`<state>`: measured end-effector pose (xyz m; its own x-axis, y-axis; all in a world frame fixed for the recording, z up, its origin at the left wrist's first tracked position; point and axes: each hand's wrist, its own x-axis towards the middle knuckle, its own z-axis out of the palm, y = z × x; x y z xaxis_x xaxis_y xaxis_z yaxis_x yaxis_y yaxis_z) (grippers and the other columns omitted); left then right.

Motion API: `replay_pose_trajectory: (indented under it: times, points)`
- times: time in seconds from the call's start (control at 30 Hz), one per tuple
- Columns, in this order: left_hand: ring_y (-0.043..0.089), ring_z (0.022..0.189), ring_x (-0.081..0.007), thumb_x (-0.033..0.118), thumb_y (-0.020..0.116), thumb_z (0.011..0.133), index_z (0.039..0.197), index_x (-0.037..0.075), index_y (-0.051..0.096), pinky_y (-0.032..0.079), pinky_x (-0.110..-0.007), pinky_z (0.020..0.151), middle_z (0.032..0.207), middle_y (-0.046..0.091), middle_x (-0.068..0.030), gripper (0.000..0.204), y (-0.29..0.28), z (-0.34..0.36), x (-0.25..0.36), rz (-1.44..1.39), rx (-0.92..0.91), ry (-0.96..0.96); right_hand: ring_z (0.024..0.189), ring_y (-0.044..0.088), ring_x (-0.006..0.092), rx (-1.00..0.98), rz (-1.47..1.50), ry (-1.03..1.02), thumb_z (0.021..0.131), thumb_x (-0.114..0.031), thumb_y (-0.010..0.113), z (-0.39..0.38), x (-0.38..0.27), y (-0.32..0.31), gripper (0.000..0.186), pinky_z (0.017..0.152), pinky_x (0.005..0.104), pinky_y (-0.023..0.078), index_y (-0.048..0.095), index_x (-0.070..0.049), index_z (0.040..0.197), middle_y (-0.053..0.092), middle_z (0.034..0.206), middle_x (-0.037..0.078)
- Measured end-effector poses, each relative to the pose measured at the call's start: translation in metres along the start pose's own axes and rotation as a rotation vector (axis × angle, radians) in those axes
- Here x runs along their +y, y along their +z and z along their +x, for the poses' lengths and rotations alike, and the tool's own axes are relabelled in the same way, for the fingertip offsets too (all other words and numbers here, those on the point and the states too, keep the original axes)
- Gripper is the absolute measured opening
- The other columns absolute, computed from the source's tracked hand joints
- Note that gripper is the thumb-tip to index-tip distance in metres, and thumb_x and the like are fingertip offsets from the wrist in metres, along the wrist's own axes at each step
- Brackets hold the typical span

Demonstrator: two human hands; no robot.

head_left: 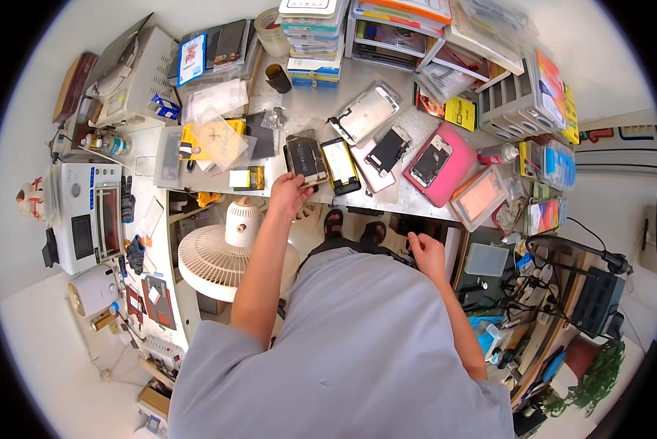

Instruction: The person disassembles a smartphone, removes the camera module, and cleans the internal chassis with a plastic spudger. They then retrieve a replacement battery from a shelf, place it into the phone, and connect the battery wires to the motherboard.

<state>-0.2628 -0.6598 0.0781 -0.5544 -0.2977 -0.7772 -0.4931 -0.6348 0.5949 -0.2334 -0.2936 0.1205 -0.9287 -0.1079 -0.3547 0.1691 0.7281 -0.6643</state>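
My left hand (292,194) is at the front edge of the bench, its fingers closed on the lower edge of a dark, flat phone part (305,157) with a metallic rim. Just right of that part lies a black-framed phone (340,164) with a pale face. My right hand (427,256) hangs below the bench edge, its fingers curled in; whatever is in them, if anything, is hidden. Farther right, an opened phone (430,160) rests on a pink pad (447,175). Between these lie a dark phone screen assembly (389,148) and a larger white-faced phone screen (367,115).
A beige fan (229,252) stands below the bench, beside my left forearm. Stacked boxes (312,44) and a grey drawer rack (515,110) line the back. Yellow packets (246,178) and plastic sleeves lie left; a clear case (479,194) and red-and-white bottle (497,154) stand right.
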Motion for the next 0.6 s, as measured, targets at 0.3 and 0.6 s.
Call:
replay_pose_trajectory:
  times: [0.3,0.6]
  points:
    - [0.065,0.099,-0.0209,0.006,0.057,0.1,0.122,0.006,0.052,0.056,-0.037,0.089,0.113,0.066,-0.0098,0.023,0.009,-0.095,-0.071,-0.11,-0.02,0.033,0.064,0.067,0.0245,-0.119,0.075,-0.075,0.095,-0.032,0.065,0.008,-0.017,-0.01,0.033,0.062,0.0364,0.051,0.068,0.0,0.09,0.069,0.074,0.014]
    - [0.065,0.106,-0.0181,0.008,0.056,0.101,0.126,0.005,0.05,0.053,-0.037,0.095,0.113,0.07,-0.0104,0.026,0.041,-0.162,-0.071,0.08,-0.332,0.187,0.094,0.068,0.0161,-0.506,0.611,-0.201,0.094,-0.015,0.068,0.014,-0.068,-0.003,0.044,0.082,0.0303,0.054,0.056,-0.001,0.134,0.071,0.109,0.01]
